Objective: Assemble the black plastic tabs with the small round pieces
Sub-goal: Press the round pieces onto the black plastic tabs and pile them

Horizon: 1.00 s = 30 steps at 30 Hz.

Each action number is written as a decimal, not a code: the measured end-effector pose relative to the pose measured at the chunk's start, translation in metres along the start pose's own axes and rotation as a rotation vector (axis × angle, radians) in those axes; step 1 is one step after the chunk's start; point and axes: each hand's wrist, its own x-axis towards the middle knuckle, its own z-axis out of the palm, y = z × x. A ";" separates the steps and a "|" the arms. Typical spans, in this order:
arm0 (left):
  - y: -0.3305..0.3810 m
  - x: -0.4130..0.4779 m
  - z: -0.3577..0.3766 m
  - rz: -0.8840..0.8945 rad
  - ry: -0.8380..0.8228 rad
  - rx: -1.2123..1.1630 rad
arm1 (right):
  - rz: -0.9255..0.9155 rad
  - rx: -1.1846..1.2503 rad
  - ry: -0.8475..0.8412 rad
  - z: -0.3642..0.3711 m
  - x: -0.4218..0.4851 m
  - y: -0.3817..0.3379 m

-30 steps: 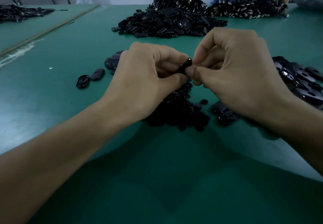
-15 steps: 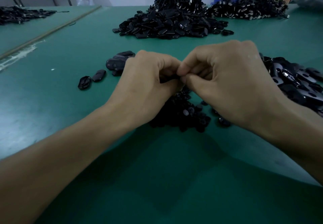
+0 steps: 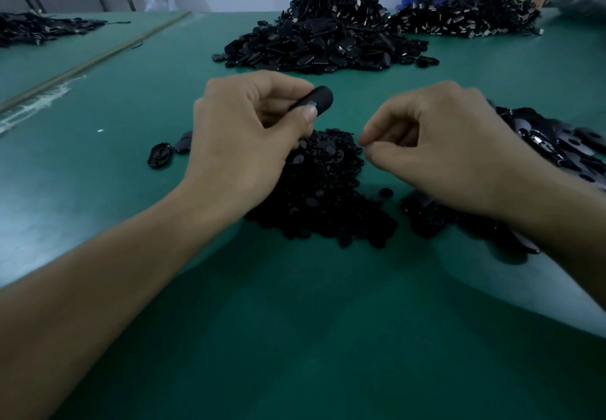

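Black plastic tab (image 3: 316, 99) is pinched between thumb and curled fingers of the left hand (image 3: 242, 137), raised just beyond the pile of small round pieces (image 3: 323, 186). Right hand (image 3: 439, 150) hovers over the pile's right edge, thumb and forefinger closed together; whether they hold a piece cannot be told. Risk: a piece slips from so fine a pinch, or meets the tab off-centre and fails to seat.

Black tab (image 3: 316, 100): smooth plastic, slight sheen. Table (image 3: 295, 337): matt green, perhaps felt.
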 end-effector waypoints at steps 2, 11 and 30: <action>-0.002 0.000 -0.002 0.002 0.004 -0.004 | 0.022 -0.043 -0.126 -0.004 0.001 0.006; -0.004 0.003 -0.003 0.021 0.011 -0.021 | 0.055 -0.121 -0.288 -0.004 0.004 0.017; -0.003 0.002 -0.001 -0.033 0.008 0.020 | 0.017 -0.208 -0.317 -0.001 -0.001 0.009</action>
